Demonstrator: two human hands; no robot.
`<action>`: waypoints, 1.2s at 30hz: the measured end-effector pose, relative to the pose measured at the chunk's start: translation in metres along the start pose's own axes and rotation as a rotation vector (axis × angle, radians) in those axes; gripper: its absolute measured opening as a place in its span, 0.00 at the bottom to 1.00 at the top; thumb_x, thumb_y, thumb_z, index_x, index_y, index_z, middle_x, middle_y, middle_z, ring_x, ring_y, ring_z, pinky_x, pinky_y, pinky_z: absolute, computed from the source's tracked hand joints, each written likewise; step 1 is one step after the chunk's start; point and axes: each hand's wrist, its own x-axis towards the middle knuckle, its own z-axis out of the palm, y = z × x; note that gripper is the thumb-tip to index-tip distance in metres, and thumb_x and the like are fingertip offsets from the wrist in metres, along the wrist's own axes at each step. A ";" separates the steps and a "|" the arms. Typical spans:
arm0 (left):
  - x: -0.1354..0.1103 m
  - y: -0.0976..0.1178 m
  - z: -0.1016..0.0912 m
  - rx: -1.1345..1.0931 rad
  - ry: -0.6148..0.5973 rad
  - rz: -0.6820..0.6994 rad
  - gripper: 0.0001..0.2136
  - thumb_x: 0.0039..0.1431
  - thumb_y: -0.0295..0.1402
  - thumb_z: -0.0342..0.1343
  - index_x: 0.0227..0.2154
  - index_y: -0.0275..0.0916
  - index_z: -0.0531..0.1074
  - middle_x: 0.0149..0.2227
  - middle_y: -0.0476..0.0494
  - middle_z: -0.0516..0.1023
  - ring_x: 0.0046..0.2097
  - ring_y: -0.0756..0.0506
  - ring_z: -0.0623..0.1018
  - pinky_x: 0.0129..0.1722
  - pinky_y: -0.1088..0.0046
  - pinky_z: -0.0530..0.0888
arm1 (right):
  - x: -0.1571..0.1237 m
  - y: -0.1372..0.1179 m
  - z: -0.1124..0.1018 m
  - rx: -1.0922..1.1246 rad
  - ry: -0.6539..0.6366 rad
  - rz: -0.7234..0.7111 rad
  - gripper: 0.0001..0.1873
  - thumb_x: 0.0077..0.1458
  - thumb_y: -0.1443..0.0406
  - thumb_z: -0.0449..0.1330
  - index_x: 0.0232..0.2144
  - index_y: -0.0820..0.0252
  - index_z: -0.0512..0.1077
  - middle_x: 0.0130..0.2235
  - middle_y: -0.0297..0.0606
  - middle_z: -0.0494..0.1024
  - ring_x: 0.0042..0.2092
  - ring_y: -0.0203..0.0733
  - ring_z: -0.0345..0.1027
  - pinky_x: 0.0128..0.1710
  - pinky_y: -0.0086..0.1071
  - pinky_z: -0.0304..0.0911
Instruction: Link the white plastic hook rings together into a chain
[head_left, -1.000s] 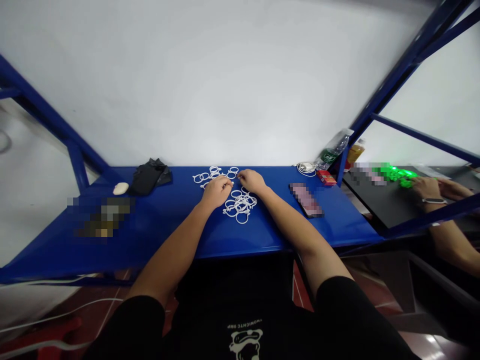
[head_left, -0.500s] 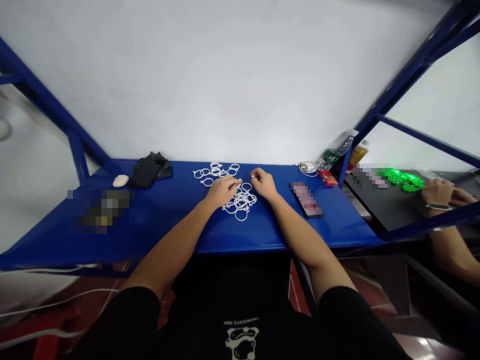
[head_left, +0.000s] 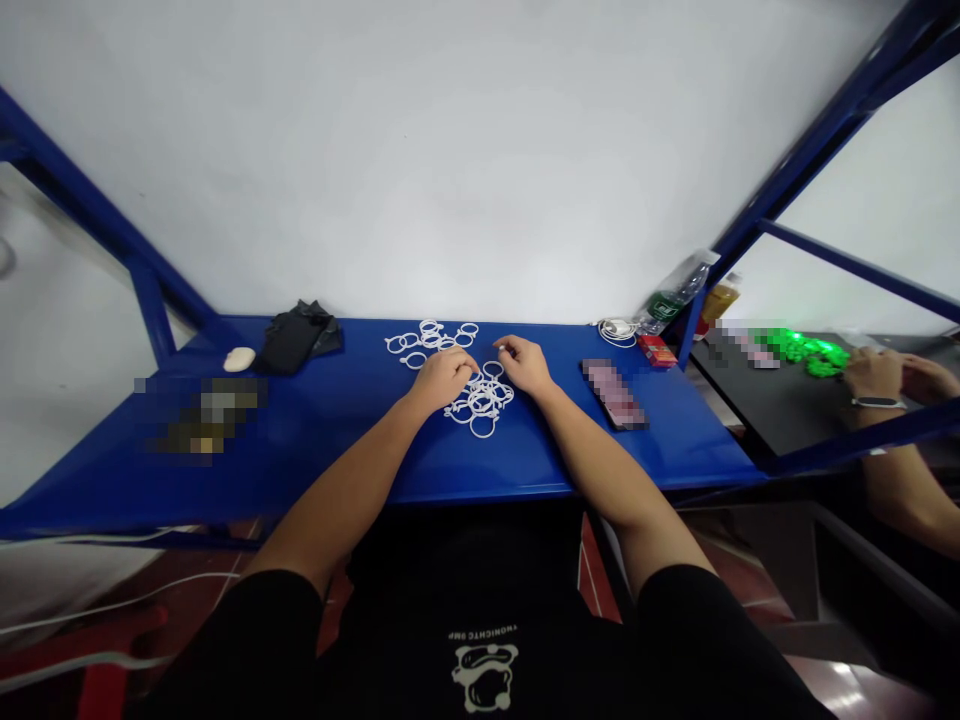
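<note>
Two grips (head_left: 447,380) (head_left: 527,366) — two white ring piles (head_left: 482,402) (head_left: 430,341)

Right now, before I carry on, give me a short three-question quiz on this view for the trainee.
1. Fill in: the clear bottle has a ____ label.
2. Which lies just left of the black bag? a) coiled white cable b) white oval piece c) red box
3. True or false: the right hand rests on the red box.

Key: 1. green. 2. b. 3. false; it is beside the white rings.
</note>
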 end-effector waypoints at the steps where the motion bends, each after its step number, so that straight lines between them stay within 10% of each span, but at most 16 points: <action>1: 0.000 0.001 0.000 0.003 -0.011 -0.003 0.14 0.61 0.24 0.49 0.30 0.41 0.81 0.39 0.46 0.84 0.41 0.44 0.81 0.48 0.64 0.77 | 0.000 0.000 0.000 -0.001 0.000 0.003 0.18 0.60 0.67 0.56 0.46 0.58 0.82 0.41 0.38 0.85 0.41 0.44 0.77 0.45 0.34 0.69; 20: -0.001 -0.003 0.003 0.025 -0.140 0.180 0.15 0.60 0.20 0.50 0.34 0.42 0.81 0.41 0.46 0.83 0.46 0.44 0.81 0.53 0.63 0.76 | 0.000 0.005 0.006 0.014 -0.046 -0.030 0.18 0.61 0.68 0.56 0.47 0.58 0.83 0.41 0.38 0.86 0.41 0.43 0.77 0.47 0.33 0.69; 36: -0.004 0.000 0.005 0.056 -0.051 0.052 0.10 0.67 0.32 0.57 0.45 0.42 0.82 0.40 0.45 0.82 0.39 0.45 0.79 0.44 0.67 0.75 | -0.002 0.002 0.005 0.002 -0.123 -0.073 0.17 0.62 0.67 0.58 0.48 0.58 0.83 0.41 0.38 0.86 0.39 0.42 0.77 0.44 0.32 0.68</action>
